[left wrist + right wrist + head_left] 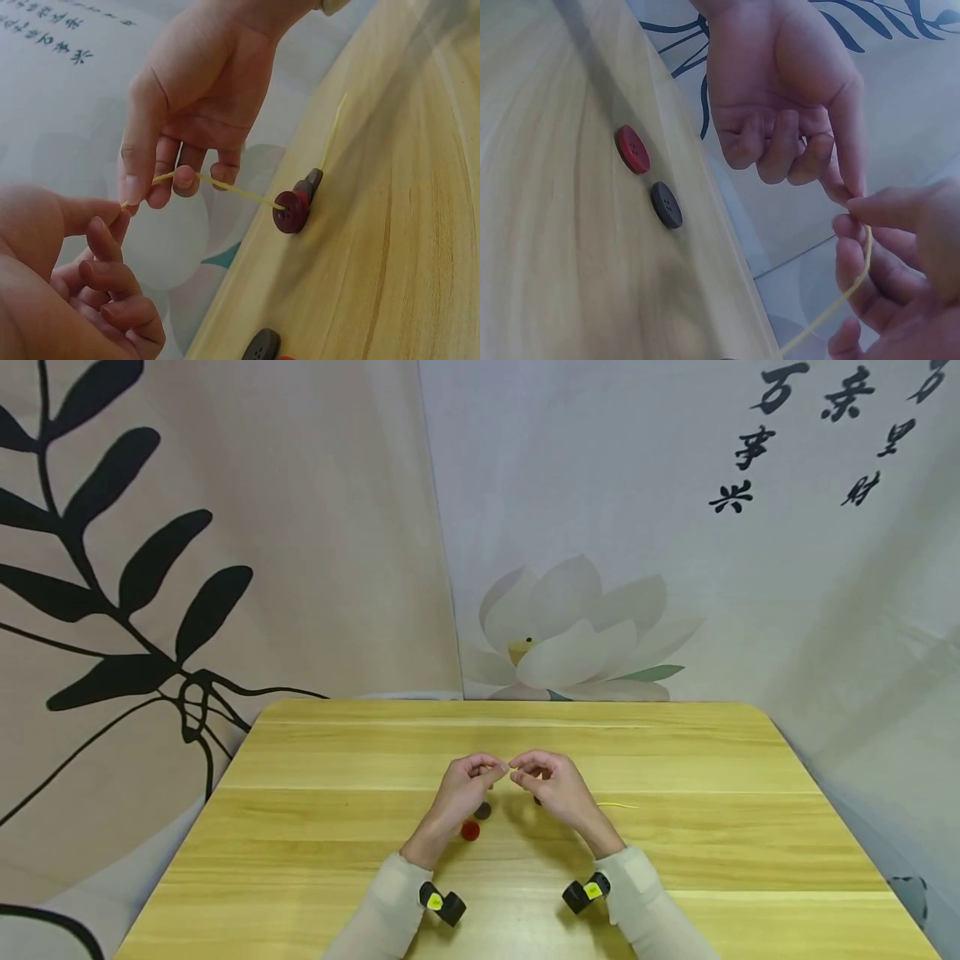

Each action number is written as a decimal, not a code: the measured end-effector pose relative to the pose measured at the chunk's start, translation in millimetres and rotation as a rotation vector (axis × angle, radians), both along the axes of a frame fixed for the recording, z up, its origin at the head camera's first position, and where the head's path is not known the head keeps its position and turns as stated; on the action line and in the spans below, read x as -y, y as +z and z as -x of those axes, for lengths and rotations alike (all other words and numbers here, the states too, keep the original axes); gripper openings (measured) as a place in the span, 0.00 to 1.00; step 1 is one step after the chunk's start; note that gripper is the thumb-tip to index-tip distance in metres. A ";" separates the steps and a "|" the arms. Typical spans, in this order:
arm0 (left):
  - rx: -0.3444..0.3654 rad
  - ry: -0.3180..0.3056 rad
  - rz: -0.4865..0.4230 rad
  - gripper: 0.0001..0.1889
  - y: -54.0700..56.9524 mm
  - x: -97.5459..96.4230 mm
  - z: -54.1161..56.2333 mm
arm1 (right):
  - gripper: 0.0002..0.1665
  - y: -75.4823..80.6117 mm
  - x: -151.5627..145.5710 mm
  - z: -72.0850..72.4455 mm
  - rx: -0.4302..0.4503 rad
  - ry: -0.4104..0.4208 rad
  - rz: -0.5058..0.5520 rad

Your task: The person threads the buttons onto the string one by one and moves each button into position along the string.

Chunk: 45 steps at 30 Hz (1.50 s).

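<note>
Yellow cord point(250, 196), thin and slightly slack, runs from 2 sets of meeting fingertips above a wooden table point(300, 860) down to the face of a dark red button point(289, 219), with red and dark buttons point(310, 182) stacked behind it and a tail of cord stretched along the tabletop beyond. The left hand point(459, 789) and right hand point(564, 789) both pinch the cord's upper end. Nearby lie 2 loose buttons, 1 dark point(483, 811) and 1 bright red point(470, 832).
</note>
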<state>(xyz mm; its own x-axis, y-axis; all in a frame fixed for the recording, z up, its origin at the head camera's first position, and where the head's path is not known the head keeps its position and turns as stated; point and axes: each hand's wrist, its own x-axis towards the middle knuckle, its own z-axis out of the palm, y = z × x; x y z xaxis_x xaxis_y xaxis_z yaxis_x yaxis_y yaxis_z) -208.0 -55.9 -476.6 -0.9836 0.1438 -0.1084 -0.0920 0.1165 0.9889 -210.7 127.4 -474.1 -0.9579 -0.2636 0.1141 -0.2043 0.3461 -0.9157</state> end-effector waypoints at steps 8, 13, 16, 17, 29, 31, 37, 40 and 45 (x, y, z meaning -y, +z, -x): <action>-0.001 0.019 0.035 0.11 -1.4 -2.4 1.1 | 0.06 1.7 -0.3 -1.3 0.001 -0.004 -0.004; 0.008 0.025 0.047 0.11 1.2 -2.7 -1.7 | 0.06 1.5 -0.2 -1.4 -0.001 -0.017 -0.007; 0.007 0.025 0.044 0.10 10.2 -3.7 -7.5 | 0.06 0.7 -0.8 -0.9 -0.006 -0.019 -0.007; 0.005 0.022 0.039 0.11 13.7 -4.0 -9.6 | 0.06 0.1 -1.0 -0.7 -0.008 -0.018 -0.006; 0.006 0.012 0.014 0.10 7.7 -2.5 -4.4 | 0.07 -3.6 -3.6 0.8 0.001 -0.016 0.018; 0.004 0.011 0.012 0.11 1.5 -1.4 -1.0 | 0.07 -3.3 -3.5 0.8 0.004 -0.018 0.020; -0.006 0.006 -0.006 0.12 -3.1 1.0 2.2 | 0.07 -4.2 -2.0 0.6 0.000 -0.016 0.033; -0.009 -0.004 -0.005 0.12 -2.9 2.1 2.8 | 0.07 -3.6 -1.9 0.2 -0.001 -0.018 0.046; 0.007 -0.044 0.039 0.12 -1.1 8.1 5.9 | 0.08 -1.8 -2.3 -0.2 0.012 -0.018 0.035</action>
